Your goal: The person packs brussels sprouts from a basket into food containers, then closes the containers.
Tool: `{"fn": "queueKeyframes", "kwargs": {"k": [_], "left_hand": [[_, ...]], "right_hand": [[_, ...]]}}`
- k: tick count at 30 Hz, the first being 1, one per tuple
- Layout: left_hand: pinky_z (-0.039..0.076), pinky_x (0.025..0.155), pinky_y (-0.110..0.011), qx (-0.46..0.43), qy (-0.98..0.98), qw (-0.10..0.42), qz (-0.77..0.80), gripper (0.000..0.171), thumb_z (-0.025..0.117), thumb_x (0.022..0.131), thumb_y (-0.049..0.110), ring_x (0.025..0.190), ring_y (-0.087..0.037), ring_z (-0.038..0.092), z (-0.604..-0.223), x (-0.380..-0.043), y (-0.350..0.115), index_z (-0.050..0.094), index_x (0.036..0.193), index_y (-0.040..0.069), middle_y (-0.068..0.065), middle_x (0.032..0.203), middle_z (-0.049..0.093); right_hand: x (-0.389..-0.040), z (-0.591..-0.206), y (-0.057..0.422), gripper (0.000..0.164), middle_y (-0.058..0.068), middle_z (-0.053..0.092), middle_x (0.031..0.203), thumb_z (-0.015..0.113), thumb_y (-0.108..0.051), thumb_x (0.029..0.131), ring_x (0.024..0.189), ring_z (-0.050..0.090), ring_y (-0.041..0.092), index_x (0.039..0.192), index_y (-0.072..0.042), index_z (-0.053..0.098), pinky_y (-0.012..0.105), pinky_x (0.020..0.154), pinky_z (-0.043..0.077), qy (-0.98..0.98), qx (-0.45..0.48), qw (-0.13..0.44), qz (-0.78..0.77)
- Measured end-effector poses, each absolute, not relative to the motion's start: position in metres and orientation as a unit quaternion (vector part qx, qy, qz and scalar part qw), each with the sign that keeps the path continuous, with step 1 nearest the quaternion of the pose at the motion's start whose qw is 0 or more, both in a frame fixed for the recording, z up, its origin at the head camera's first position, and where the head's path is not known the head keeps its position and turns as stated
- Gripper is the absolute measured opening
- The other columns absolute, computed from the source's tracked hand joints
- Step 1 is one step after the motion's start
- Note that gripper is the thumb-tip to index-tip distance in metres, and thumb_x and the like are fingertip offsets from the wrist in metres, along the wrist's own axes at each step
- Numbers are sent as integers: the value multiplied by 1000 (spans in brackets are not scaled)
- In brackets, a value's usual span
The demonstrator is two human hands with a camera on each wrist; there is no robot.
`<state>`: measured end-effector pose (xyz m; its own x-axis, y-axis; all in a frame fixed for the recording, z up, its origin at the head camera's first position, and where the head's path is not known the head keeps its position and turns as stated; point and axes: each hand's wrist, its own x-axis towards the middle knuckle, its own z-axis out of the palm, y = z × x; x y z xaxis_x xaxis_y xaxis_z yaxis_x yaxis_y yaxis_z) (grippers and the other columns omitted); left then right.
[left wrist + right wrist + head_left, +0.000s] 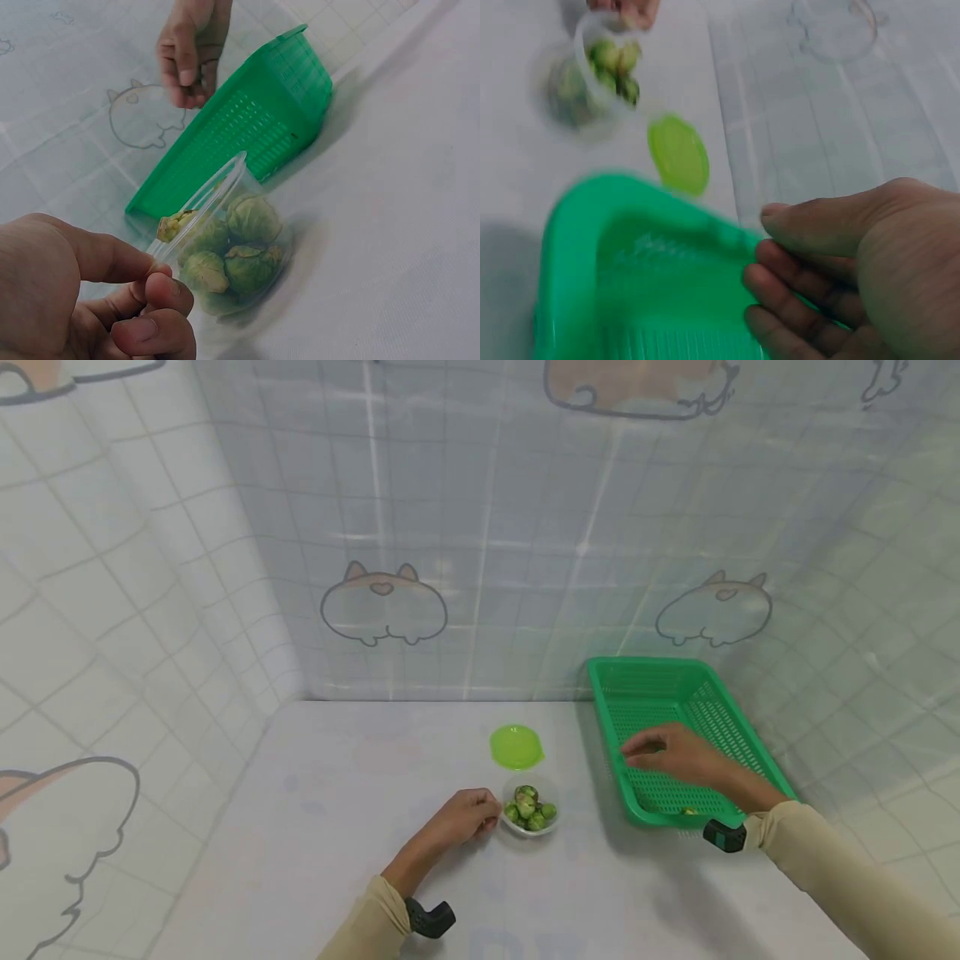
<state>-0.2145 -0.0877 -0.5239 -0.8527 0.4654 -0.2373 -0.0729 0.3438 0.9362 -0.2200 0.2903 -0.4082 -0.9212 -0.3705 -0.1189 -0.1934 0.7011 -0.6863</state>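
Observation:
A clear plastic cup (pixel 241 292) full of Brussels sprouts (pixel 527 808) stands on the table. My left hand (pixel 467 817) pinches its rim between thumb and fingers, plainly seen in the left wrist view. Over the left side of a green basket (pixel 652 672) hovers my right hand (pixel 678 753). Its fingers (pixel 795 300) are loosely bent with nothing visible between them and the thumb. Inside the basket, close to its front wall, a small yellow-green piece (pixel 688 811) shows, partly hidden.
Just behind the cup lies a bright green round lid (pixel 517 747), flat on the white table (pixel 360 793). The basket stands at the right, near the back. A tiled-pattern sheet (pixel 487 568) with dog drawings rises behind and along both sides.

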Motion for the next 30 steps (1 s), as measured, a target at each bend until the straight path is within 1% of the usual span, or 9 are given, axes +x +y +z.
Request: {"fn": "queueKeyframes", "kwargs": {"k": [3, 8, 12, 17, 19, 22, 24, 27, 30], "left_hand": [[37, 53, -26, 126, 784, 240, 559, 24, 56, 100, 21, 57, -13, 43, -525, -215, -88, 62, 86, 2, -1, 69, 56], [37, 54, -26, 126, 779, 242, 564, 25, 56, 100, 21, 58, -13, 44, -526, -214, -88, 62, 88, -1, -2, 70, 56], [36, 54, -27, 123, 776, 243, 568, 25, 56, 100, 20, 58, -13, 44, -525, -213, -88, 62, 88, -1, -2, 70, 56], [36, 53, -26, 120, 777, 245, 567, 25, 57, 99, 21, 57, -13, 43, -524, -214, -88, 62, 88, 0, -2, 70, 56], [36, 53, -26, 121, 777, 246, 567, 25, 57, 99, 21, 57, -13, 43, -524, -214, -88, 62, 88, 0, -2, 70, 56], [37, 54, -26, 125, 778, 244, 566, 24, 56, 99, 20, 57, -13, 44, -524, -214, -89, 62, 87, 1, -2, 69, 56], [37, 54, -26, 126, 779, 244, 564, 23, 56, 99, 20, 57, -13, 43, -524, -215, -89, 62, 85, 2, -1, 69, 56], [37, 53, -26, 128, 780, 243, 563, 23, 56, 99, 20, 56, -13, 43, -524, -217, -89, 61, 84, 5, 0, 68, 55], [37, 54, -27, 127, 780, 244, 562, 23, 56, 100, 20, 56, -13, 43, -525, -218, -90, 61, 83, 6, 0, 68, 55]], "right_hand": [[-220, -412, 302, 31, 12, 71, 118, 69, -24, 96, 108, 66, 29, 120, -4, 70, 43, 88, 54, 920, -145, 145, -333], [-219, -429, 314, 31, 16, 72, 114, 72, -19, 94, 103, 68, 29, 117, 1, 71, 43, 85, 56, 919, -143, 179, -320], [-218, -441, 321, 29, 13, 73, 111, 73, -18, 92, 100, 69, 27, 115, 0, 72, 43, 82, 57, 916, -149, 206, -309], [-218, -447, 334, 24, 17, 73, 107, 66, -8, 94, 95, 70, 26, 113, 6, 71, 42, 76, 57, 914, -200, 215, -279], [-217, -447, 338, 22, 18, 73, 104, 64, -4, 92, 92, 70, 25, 109, 6, 73, 40, 73, 57, 917, -206, 215, -265], [-215, -449, 343, 20, 16, 74, 103, 67, -1, 89, 89, 69, 22, 106, 6, 75, 38, 72, 57, 923, -170, 232, -254], [-213, -450, 343, 20, 15, 73, 103, 70, -3, 88, 89, 68, 22, 105, 5, 75, 38, 72, 57, 929, -142, 240, -244], [-212, -451, 342, 22, 16, 73, 106, 72, -4, 88, 94, 69, 28, 107, 6, 74, 41, 75, 58, 935, -106, 245, -234], [-212, -450, 340, 23, 17, 71, 109, 70, -2, 88, 101, 67, 36, 110, 5, 73, 45, 77, 57, 941, -85, 247, -216]]}}
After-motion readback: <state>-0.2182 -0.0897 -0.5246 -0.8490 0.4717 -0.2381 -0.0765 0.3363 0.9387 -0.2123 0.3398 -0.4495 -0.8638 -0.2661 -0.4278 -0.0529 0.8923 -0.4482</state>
